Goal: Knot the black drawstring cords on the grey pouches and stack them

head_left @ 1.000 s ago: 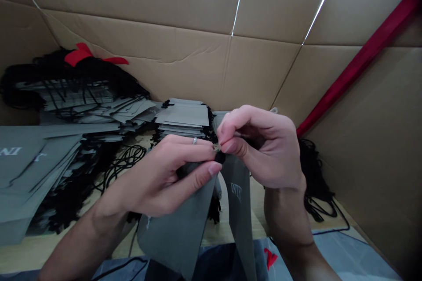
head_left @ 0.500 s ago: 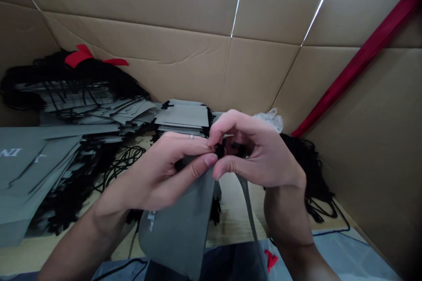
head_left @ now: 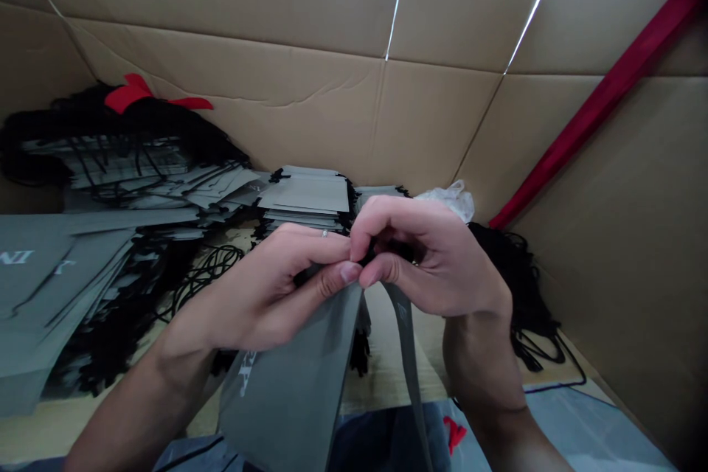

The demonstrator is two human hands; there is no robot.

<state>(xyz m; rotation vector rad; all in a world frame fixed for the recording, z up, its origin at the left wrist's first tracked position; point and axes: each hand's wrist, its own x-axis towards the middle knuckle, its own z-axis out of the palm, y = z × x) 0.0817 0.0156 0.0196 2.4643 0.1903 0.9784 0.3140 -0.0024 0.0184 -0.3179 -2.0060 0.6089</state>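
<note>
My left hand (head_left: 276, 287), with a ring on one finger, is closed on the top edge of a grey printed sheet (head_left: 287, 383) that hangs down below it. My right hand (head_left: 431, 254) is pinched against the left fingertips. A bit of black cord (head_left: 369, 254) shows between the two hands, mostly covered by fingers. Beneath the right hand hangs a narrow grey strip (head_left: 408, 354), seen nearly edge-on; whether it belongs to the same grey piece I cannot tell.
Stacks of grey sheets with black cords (head_left: 307, 195) stand at the back. More printed grey sheets (head_left: 49, 287) lie left, near loose black cords (head_left: 204, 276). A black cord bundle (head_left: 512, 295) and clear plastic (head_left: 450, 199) are at right. Cardboard walls (head_left: 265, 103) surround the table.
My right fingertips have closed tighter against the left ones and hide more of the black cord. The grey sheet has swung slightly left, and the grey strip has turned to show more of its face.
</note>
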